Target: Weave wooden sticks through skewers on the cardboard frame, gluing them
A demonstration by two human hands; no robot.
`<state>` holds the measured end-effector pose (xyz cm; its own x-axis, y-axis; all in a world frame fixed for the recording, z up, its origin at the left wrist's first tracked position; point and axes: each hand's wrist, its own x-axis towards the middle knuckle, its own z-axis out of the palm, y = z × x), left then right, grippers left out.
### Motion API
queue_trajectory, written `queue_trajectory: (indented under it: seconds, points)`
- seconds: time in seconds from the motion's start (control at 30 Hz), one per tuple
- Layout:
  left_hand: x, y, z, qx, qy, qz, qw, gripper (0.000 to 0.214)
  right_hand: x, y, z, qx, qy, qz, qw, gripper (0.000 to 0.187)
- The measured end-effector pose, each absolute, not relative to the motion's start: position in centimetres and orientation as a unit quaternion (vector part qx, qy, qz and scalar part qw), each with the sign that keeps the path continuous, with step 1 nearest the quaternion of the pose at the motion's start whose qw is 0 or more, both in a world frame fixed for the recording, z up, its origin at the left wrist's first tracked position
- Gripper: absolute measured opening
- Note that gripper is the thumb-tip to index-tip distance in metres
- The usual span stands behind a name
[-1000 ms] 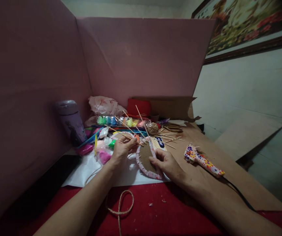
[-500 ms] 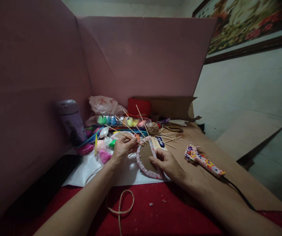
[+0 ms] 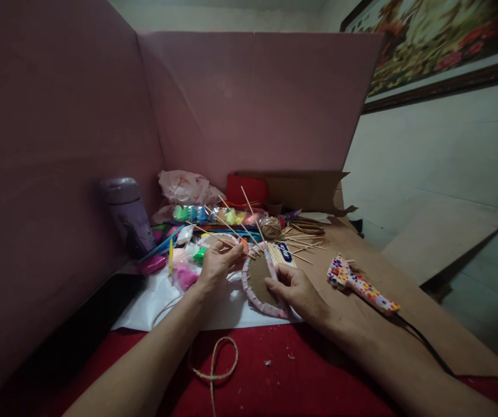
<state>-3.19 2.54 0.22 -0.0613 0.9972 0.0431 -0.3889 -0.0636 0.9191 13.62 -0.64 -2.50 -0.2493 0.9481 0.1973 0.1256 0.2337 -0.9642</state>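
I'm getting a dim feed, faint sheen across the pink panel [image 3: 257,98], white sheet [image 3: 138,304] catching light, top-right corner black, framed picture [image 3: 431,55] stretched at the edge.

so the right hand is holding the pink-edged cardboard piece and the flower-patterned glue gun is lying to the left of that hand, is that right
Not quite: in the head view, the flower-patterned glue gun lies to the right of the right hand, not to its left. That hand does hold the pink-edged cardboard piece.
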Motion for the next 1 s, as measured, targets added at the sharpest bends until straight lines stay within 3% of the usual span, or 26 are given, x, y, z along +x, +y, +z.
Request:
queue_trajectory:
  seconds: [1.0]
  points:
    - [-3.21,2.67,0.21,0.384,0.382,0.617,0.571,0.036,13.64,-0.79,-2.3,-0.42,-0.652,0.457,0.436,0.023]
